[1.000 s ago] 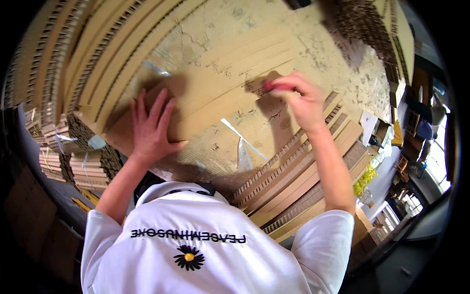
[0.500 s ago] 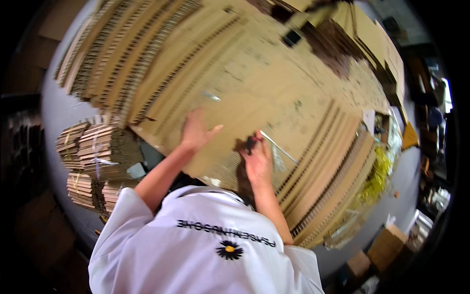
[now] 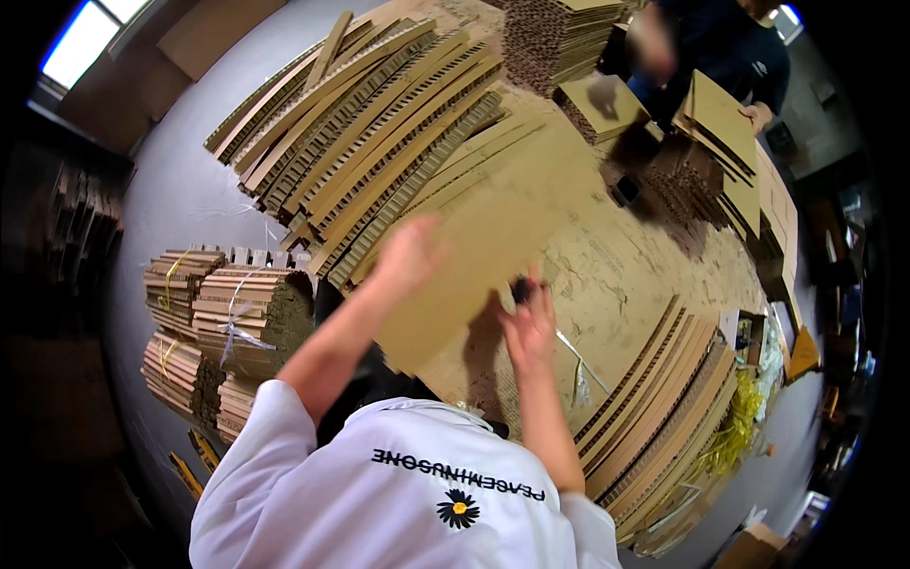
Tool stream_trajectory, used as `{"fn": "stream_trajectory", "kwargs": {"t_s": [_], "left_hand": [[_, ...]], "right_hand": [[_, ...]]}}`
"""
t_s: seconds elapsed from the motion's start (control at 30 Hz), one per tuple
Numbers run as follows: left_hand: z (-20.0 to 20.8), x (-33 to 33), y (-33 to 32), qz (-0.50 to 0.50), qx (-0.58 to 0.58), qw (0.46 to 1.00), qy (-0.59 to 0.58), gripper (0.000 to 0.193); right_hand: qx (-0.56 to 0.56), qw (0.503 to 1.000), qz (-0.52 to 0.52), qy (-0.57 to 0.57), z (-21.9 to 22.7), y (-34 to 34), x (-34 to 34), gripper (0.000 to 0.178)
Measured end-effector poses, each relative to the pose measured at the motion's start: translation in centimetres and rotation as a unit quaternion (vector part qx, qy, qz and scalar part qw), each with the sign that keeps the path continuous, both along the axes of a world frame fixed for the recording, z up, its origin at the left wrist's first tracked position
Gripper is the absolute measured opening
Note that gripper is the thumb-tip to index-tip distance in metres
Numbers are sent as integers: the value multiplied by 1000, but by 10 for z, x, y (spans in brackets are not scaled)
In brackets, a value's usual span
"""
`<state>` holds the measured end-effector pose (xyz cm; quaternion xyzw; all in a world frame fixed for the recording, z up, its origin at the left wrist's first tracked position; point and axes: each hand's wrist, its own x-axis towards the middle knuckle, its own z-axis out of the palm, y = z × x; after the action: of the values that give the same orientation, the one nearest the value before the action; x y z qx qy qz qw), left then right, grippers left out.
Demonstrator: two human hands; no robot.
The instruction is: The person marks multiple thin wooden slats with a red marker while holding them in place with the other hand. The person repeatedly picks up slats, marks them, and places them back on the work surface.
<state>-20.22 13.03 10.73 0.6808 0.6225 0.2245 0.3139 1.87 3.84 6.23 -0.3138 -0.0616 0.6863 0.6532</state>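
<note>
A worker's blurred left hand overlaps the left side of a cardboard sheet at the middle of the frame, its grip too smeared to tell, while the right hand, just right of center, grasps a small dark tool. Cardboard strips line the table at lower right; a co-worker appears at upper right.

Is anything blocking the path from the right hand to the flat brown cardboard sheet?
Nothing visible stands between the right hand and the sheet except the small dark object it grips; long brown cardboard strips lie off to the right.
</note>
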Motion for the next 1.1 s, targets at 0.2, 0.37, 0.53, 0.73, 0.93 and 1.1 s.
{"fn": "stream_trajectory", "kwargs": {"t_s": [0.2,0.37,0.53,0.73,0.93,1.1], "left_hand": [[47,3,68,-101,336,920,174,57],[-10,5,42,-288,266,857,335,53],[-22,0,45,-297,329,841,309,49],[-60,118,-39,-434,255,861,-73,33],[-114,238,-129,-467,175,866,-33,42],[-149,248,-127,-323,11,937,-136,41]], "right_hand": [[55,998,12,20,-10,100,-51,21],[-38,991,-93,-86,-19,35,-12,45],[-125,924,-227,-280,32,-108,96,20],[-150,768,-374,-497,41,-258,214,19],[-197,801,-328,-461,27,-256,230,23],[-147,860,-195,-449,12,-221,182,27]]}}
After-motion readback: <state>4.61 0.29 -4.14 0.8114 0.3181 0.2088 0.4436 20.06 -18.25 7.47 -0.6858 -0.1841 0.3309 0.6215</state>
